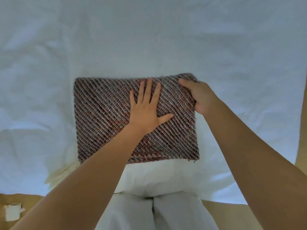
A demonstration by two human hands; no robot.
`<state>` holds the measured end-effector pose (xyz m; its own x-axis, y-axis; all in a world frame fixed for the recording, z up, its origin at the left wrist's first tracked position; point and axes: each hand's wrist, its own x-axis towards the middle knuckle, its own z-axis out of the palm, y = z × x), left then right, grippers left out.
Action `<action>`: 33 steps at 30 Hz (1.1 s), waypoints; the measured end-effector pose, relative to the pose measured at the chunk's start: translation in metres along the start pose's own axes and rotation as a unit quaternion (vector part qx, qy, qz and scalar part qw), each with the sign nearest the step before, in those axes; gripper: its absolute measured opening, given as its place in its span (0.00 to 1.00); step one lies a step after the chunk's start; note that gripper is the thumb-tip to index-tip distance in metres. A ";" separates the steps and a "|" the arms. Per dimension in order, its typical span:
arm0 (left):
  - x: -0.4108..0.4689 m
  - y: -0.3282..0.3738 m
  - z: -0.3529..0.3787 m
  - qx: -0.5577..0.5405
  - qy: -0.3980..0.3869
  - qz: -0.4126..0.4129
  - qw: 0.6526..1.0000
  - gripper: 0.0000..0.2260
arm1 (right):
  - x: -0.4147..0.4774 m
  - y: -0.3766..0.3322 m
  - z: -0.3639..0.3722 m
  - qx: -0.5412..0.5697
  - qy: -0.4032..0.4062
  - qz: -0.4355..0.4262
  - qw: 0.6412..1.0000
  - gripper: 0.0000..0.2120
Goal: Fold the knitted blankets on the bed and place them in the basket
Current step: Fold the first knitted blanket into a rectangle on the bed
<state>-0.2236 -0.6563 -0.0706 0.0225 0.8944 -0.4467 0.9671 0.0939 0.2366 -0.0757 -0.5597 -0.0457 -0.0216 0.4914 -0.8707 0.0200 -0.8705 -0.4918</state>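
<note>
The blanket (103,117) lies on the bed (149,39), near the edge where the person stands, folded into a flat rectangle of several layers. It is a thick knit, so I judge it to be soft and quite light, with no stiffness of its own. It will sag and the layers may slide open if it is lifted from one corner only. The wool is rough and not slippery, so the grip itself should be easy. The best place to take hold seems to be the two short sides, with the fingers under all the layers together, or one hand flat below and one above.

The left hand (146,112) rests flat on top of the blanket, a little right of its middle. Its fingers (147,90) are straight and spread apart, pressing the cloth down and holding nothing. The right hand (199,97) is at the right edge, close to the far corner. Its fingers are curled round this edge and clamp the layers, which rise a little there. The basket is not in view.
</note>
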 end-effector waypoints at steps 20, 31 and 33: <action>0.000 -0.165 -0.001 0.017 0.005 -0.245 0.969 0.38 | 0.030 0.081 0.060 -0.682 0.045 -0.397 0.612 0.29; -0.002 -0.023 0.002 -0.007 0.012 0.003 1.000 0.34 | -0.003 0.048 0.020 -0.322 0.316 -0.297 0.841 0.16; 0.004 0.006 0.002 -0.021 -0.004 0.036 0.999 0.35 | -0.001 0.037 0.003 -0.190 0.311 -0.188 0.912 0.14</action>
<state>-0.2177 -0.6533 -0.0722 0.0934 0.8960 -0.4342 0.9512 0.0485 0.3047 -0.0782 -0.5920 -0.0633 0.4710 0.7771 -0.4174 0.4762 -0.6223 -0.6213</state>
